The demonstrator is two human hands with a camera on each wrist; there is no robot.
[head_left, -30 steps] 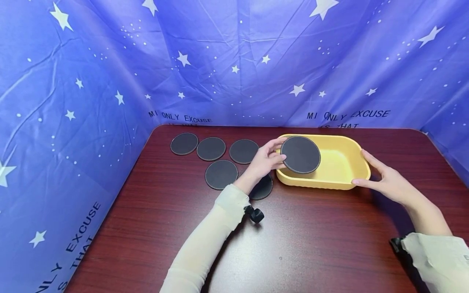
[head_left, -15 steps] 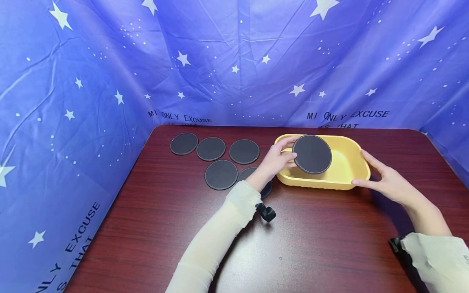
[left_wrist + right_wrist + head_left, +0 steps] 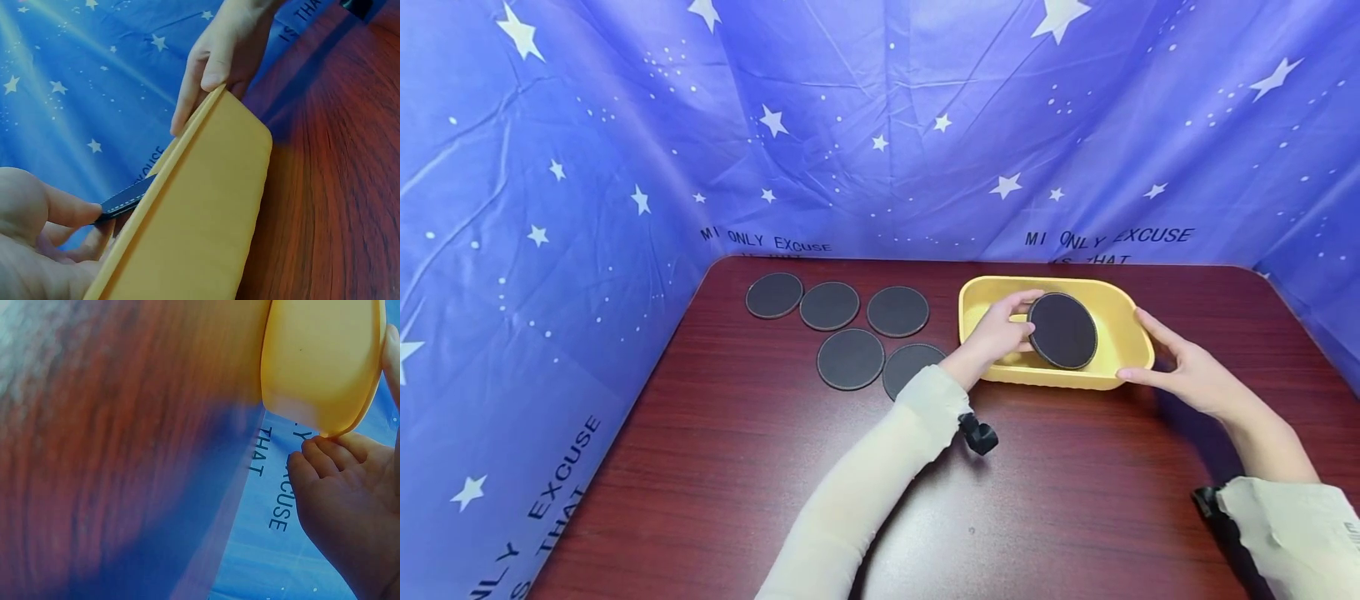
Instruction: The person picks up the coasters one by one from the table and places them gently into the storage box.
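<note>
My left hand (image 3: pixel 997 335) pinches a round black coaster (image 3: pixel 1063 331) at its left edge, with the thumb on top. The coaster is tilted inside the yellow plastic bin (image 3: pixel 1052 381), partly below the rim. In the left wrist view the bin's wall (image 3: pixel 200 200) hides much of the coaster (image 3: pixel 125 201), and its light edge stitching shows. My right hand (image 3: pixel 1195 372) holds the bin's right end, thumb at the front corner and fingers farther back along the rim. The right wrist view shows several fingertips of that hand (image 3: pixel 350 481) against the bin's end.
Several more black coasters lie flat on the dark red wooden table (image 3: pixel 737 467), left of the bin; one coaster (image 3: pixel 910 367) is partly covered by my left sleeve. A blue starry curtain (image 3: pixel 880 125) stands behind and beside the table.
My left hand has carried the coaster to the right and, lately, down into the bin. The right hand keeps its place on the bin's right end.
</note>
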